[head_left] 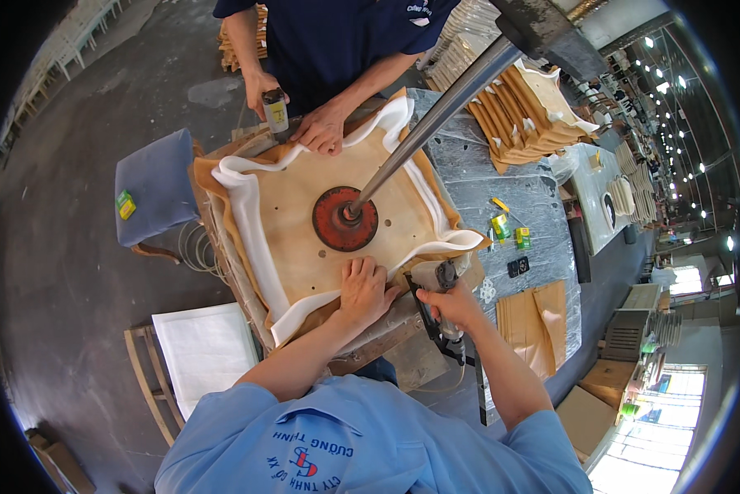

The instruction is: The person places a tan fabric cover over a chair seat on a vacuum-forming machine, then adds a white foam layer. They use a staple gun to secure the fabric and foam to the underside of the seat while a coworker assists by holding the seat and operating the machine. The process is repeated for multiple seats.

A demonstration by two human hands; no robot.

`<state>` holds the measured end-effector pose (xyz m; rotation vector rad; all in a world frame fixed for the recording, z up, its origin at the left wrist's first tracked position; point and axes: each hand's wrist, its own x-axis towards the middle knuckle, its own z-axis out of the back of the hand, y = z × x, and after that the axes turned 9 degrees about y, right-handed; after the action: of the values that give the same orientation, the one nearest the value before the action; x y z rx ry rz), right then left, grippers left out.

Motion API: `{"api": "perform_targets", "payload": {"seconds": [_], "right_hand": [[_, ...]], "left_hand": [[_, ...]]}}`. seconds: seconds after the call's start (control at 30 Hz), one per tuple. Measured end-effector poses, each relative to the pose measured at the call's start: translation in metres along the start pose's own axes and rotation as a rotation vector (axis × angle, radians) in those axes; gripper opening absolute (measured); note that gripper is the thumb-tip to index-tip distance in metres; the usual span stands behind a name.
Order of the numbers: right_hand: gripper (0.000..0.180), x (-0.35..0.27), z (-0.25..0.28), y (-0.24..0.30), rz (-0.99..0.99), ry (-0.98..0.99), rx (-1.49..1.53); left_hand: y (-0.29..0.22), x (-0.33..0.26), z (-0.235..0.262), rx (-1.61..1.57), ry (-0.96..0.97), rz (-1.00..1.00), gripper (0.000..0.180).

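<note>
While the right hand (458,305) wraps around a pneumatic staple gun (436,277) by the near right corner of the wooden seat panel (288,226), the left hand (365,293) presses half-open, palm down, on its near edge; the panel lies beneath a red disc (329,221).

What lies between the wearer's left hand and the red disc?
In the head view, only bare tan panel separates the left hand from the red disc.

You wear a light-blue, short-sleeved shirt (436,436) across the bottom of the frame, dark-blue lettering (314,446) around its red-and-blue emblem (306,463); your left hand (363,292) and right hand (454,305) are bare.
</note>
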<state>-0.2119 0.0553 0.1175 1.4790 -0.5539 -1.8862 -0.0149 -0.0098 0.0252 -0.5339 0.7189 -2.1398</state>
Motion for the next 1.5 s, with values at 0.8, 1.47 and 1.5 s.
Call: {"api": "perform_targets", "payload": {"seconds": [0.8,1.47,1.5], "right_hand": [[0.025,0.015,-0.012,0.033,-0.099,-0.003,-0.097],[0.027,-0.002,-0.014,0.01,-0.103,0.046,-0.011],[0.027,-0.005,-0.016,0.019,-0.118,0.042,-0.017]], "left_hand": [[0.008,0.012,0.013,-0.068,0.02,-0.054,0.023],[0.017,0.007,0.001,-0.055,0.103,-0.041,0.016],[0.017,0.007,0.0,-0.07,0.103,-0.042,0.015]]}}
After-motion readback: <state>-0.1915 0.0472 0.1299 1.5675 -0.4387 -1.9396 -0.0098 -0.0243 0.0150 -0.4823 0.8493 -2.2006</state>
